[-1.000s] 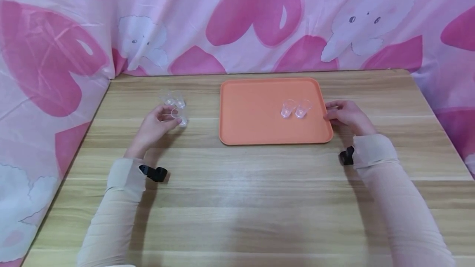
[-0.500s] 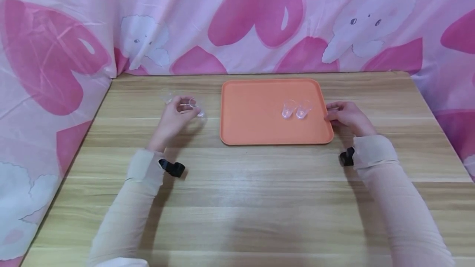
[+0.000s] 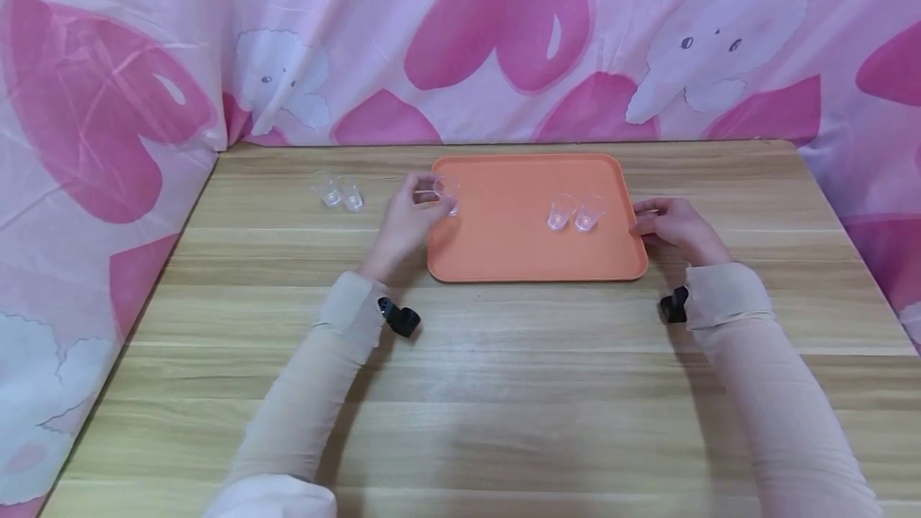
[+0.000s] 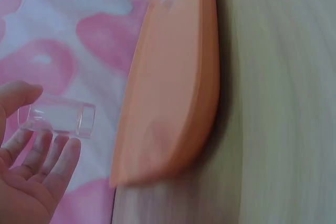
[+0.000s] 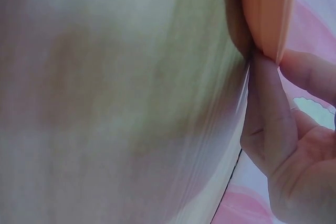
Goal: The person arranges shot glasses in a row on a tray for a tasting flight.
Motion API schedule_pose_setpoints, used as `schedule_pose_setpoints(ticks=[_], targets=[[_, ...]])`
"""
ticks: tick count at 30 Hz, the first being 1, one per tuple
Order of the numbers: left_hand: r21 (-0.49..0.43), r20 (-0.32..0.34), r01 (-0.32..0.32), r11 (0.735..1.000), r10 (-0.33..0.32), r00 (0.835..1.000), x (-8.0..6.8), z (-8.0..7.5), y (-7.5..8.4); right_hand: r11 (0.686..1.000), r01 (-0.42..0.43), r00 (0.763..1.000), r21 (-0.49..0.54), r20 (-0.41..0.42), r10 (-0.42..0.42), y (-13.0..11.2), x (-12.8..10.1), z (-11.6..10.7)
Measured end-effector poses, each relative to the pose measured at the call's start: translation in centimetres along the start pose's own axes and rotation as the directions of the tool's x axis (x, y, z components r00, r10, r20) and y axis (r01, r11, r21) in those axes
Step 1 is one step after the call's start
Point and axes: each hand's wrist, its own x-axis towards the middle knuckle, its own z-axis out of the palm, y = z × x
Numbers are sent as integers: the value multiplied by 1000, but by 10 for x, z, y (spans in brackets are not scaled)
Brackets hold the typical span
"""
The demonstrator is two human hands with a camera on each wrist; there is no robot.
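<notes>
An orange tray (image 3: 504,250) lies on the wooden table (image 3: 460,390). My left hand (image 3: 412,218) pinches a small clear plastic cup (image 3: 448,192) over the tray's left edge; the left wrist view shows this cup (image 4: 59,119) between thumb and fingers beside the tray (image 4: 173,103). Two clear cups (image 3: 574,211) stand side by side on the tray's right part. Two more clear cups (image 3: 341,192) stand on the table to the left. My right hand (image 3: 672,226) pinches the tray's right rim (image 5: 265,19), as the right wrist view shows.
A pink cloth with hearts (image 3: 504,30) hangs behind the table and down its left and right sides. Black wrist straps (image 3: 400,316) sit on both sleeves. The table's near half is bare wood.
My left hand lifted one cup from the group on the left and carried it rightward to the tray's left edge. The right hand stayed on the rim.
</notes>
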Motion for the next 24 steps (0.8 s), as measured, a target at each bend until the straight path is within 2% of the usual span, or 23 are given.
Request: schedule_pose_setpoints(ticks=[6, 11, 18, 24], targets=[[-7, 19, -24, 1000, 25, 1000, 5, 32, 3, 1000, -14, 1000, -19, 0, 14, 0, 2, 0], [-10, 69, -20, 1000, 21, 997, 5, 53, 6, 999, -23, 1000, -44, 4, 24, 0, 2, -1], [79, 132, -5, 997, -6, 991, 6, 75, 9, 1000, 5, 1000, -17, 15, -5, 0, 1, -1], [77, 158, 0, 997, -12, 987, 10, 89, 10, 1000, 4, 1000, -23, 18, -3, 0, 2, -1]])
